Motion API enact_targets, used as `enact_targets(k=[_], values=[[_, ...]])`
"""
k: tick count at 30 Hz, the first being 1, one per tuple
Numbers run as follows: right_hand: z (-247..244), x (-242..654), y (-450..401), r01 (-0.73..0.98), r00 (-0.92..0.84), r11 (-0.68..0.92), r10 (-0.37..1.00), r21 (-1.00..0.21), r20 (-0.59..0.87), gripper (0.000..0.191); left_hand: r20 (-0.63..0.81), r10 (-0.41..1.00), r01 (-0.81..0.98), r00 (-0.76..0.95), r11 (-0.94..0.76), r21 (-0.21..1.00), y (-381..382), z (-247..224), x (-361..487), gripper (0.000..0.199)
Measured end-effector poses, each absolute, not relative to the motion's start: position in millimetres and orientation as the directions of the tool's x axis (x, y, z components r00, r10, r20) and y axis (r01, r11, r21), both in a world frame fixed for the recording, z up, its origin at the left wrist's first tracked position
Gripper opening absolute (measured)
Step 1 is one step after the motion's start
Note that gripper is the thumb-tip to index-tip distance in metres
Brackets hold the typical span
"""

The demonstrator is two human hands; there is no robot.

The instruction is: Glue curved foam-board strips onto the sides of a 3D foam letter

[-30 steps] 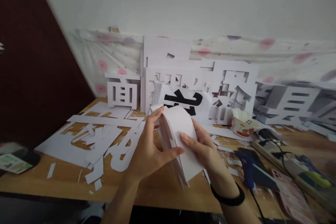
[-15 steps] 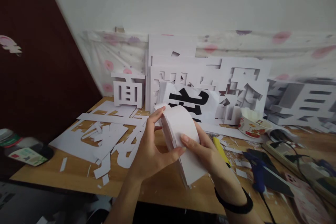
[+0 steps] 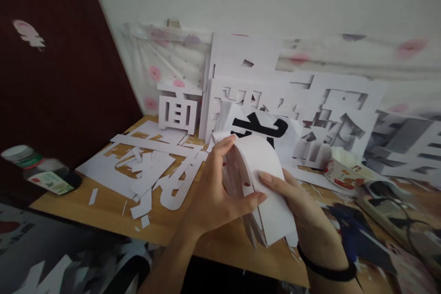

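A white foam-board piece (image 3: 267,170) with a curved top and several layers or walls is held above the table's front edge. My left hand (image 3: 220,190) grips its left side, fingertips at the upper edge and thumb across the lower part. On the right side, my right hand (image 3: 292,193) presses its thumb on the broad white face; its other fingers are mostly hidden behind. Just behind the piece, a white sheet with a bold black character (image 3: 260,126) leans, partly covered by it. A dark band circles my right wrist.
Cut-out boards (image 3: 244,55) and a white character (image 3: 177,112) stand along the wall. Scraps (image 3: 141,170) litter the table's left. A bottle (image 3: 48,170) is at far left; a paper bowl (image 3: 347,170), blue glue gun (image 3: 349,234) and power strip (image 3: 382,211) lie right.
The view has shifted, and both hands with the piece now appear further right. The piece has turned slightly, showing gaps between its layers. The yellow tool is no longer visible.
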State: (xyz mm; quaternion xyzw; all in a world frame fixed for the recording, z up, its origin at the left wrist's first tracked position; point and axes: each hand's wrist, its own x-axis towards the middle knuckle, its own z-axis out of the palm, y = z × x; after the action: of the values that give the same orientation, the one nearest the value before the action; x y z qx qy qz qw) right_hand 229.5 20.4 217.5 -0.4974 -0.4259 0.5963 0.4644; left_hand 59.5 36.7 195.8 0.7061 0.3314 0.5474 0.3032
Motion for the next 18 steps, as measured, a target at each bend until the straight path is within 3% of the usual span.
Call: enact_targets(k=[8, 18], values=[[213.0, 242.3, 20.8, -0.120, 0.052, -0.251, 0.965, -0.960, -0.259, 0.050, 0.644, 0.752, 0.096, 0.140, -0.658, 0.747, 38.2, 197.9, 67.5, 0.090], [233.9, 220.5, 13.4, -0.047, 0.004, -0.240, 0.971, -0.970, -0.240, 0.042, 0.638, 0.758, 0.044, 0.139, -0.648, 0.760, 39.9, 197.4, 58.0, 0.088]])
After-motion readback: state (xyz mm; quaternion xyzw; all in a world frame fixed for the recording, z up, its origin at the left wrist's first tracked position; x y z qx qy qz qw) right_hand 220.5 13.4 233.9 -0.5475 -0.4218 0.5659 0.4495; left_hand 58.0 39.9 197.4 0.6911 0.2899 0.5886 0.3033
